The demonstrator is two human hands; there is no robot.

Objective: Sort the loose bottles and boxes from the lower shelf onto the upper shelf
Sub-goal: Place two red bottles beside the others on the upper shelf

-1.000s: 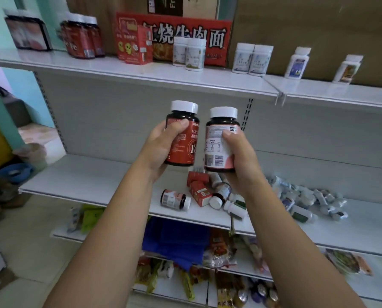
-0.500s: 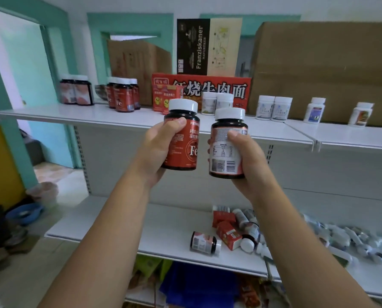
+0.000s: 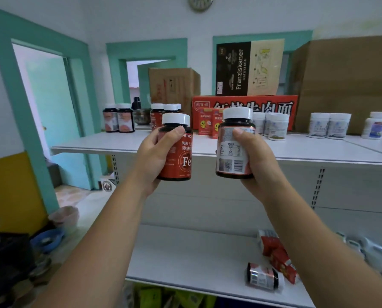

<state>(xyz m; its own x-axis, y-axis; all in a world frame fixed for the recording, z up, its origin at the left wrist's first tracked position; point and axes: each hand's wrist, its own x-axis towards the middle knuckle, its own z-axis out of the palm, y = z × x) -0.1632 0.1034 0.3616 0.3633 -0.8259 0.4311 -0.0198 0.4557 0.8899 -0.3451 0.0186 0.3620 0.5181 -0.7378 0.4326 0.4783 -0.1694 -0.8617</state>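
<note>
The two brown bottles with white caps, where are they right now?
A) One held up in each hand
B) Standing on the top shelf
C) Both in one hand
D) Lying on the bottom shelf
A: the left hand grips the red-label bottle and the right hand grips the other bottle, both upright in front of the upper shelf, not on it.

Small shop or stockroom: white metal shelving [image 3: 296, 150] on slotted uprights, supplement bottles [image 3: 119, 117] lined in rows, stacked cardboard cartons [image 3: 350, 83], a red noodle case [image 3: 243, 105], packaged goods below.
</note>
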